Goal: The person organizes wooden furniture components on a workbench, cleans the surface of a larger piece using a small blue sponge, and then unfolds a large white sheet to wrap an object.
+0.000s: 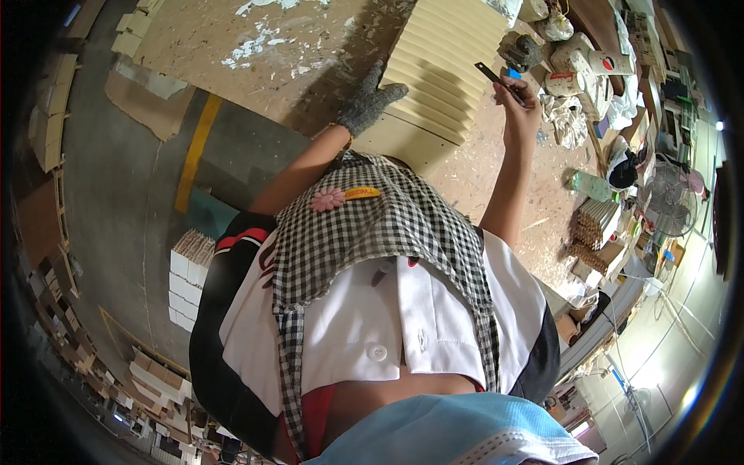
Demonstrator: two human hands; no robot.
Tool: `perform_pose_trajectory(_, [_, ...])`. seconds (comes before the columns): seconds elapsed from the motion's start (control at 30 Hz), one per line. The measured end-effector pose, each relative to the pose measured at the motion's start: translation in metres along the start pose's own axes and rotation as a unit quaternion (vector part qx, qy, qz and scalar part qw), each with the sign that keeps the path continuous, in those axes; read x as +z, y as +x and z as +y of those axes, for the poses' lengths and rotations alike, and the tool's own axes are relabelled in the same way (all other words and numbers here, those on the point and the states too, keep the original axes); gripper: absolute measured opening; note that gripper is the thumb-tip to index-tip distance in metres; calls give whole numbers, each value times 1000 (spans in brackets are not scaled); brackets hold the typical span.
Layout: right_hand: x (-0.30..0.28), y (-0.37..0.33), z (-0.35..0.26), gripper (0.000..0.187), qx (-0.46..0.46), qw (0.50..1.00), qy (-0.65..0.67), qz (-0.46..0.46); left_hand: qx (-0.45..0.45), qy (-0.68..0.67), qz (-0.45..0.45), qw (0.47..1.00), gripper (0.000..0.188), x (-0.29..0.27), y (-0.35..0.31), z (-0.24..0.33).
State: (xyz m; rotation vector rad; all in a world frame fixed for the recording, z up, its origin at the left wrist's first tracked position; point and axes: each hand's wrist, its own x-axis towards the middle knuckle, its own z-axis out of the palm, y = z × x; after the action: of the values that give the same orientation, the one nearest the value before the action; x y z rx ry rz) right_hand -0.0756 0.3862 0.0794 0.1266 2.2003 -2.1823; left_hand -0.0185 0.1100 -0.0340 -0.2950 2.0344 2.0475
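A cream louvred panel [438,50] with raised parallel slats lies on the worktable, its plain near end close to my apron. My left hand [370,105], in a grey knitted glove, rests along the panel's left side. Its fingers are stretched out, and the thumb reaches over onto the panel. To the right of the slats, my bare right hand [521,108] is closed around a slim dark flat tool [488,73]. A small hole shows near the tool's far tip, which points up and left; its kind I cannot tell.
Paint flecks mark the brown worktable [310,31]. Along its right side stand a white cup [611,63], a crumpled cloth [566,120], a dark grey glove [521,51] and a green plastic bottle [590,184]. A fan [670,198] stands farther right. White stacked blocks [190,279] are at left.
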Motion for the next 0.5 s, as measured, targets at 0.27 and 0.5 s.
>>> perform_pose_trajectory(0.27, [2,32,-12,16,-27,978,208,1,32,155,-42,987,100,-33,17,36])
perform_pose_trajectory(0.5, [41,114,-13,22,-33,980,-81,-177,45,202,-22,978,105,-14,74,49])
